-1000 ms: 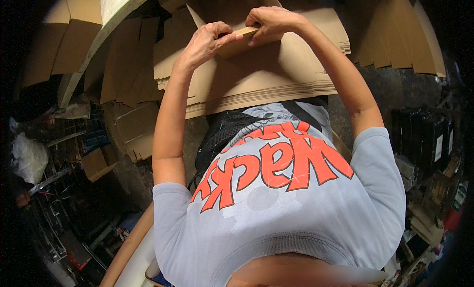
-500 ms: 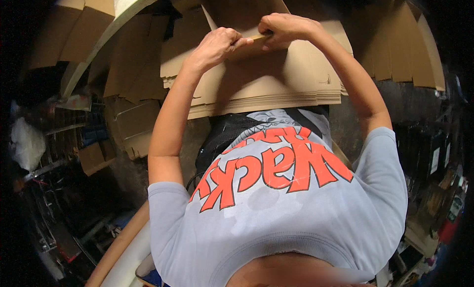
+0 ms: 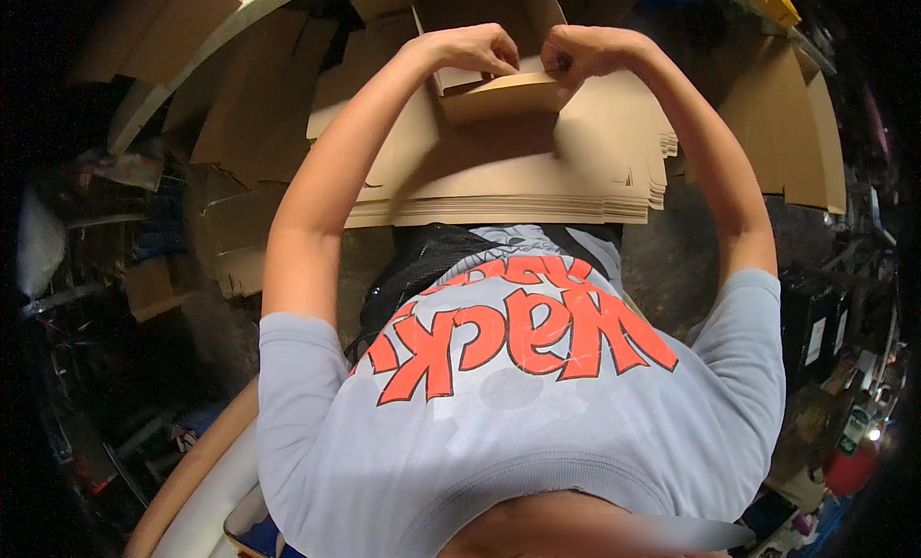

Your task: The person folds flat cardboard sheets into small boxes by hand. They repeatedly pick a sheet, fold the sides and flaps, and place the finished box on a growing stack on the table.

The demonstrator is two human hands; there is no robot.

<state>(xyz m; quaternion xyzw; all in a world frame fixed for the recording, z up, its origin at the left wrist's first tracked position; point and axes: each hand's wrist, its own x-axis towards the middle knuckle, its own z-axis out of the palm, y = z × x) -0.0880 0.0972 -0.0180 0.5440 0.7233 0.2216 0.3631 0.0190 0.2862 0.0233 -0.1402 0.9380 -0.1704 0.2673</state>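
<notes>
hands (image 3: 526, 54) pinch cardboard flap (image 3: 504, 95) | flat cardboard stack (image 3: 518, 179) beneath | shirt (image 3: 518, 414) foreground

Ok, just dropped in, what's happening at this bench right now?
A person in a grey T-shirt is folding a brown cardboard piece on top of a stack of flat cardboard sheets. The left hand and right hand both grip its upper edge, close together, with a flap bent up. More flat cardboard lies around the stack.

Two hands (image 3: 475, 49) (image 3: 585, 51), one cardboard box (image 3: 504, 95), one stack of flat cardboard sheets (image 3: 518, 174).
</notes>
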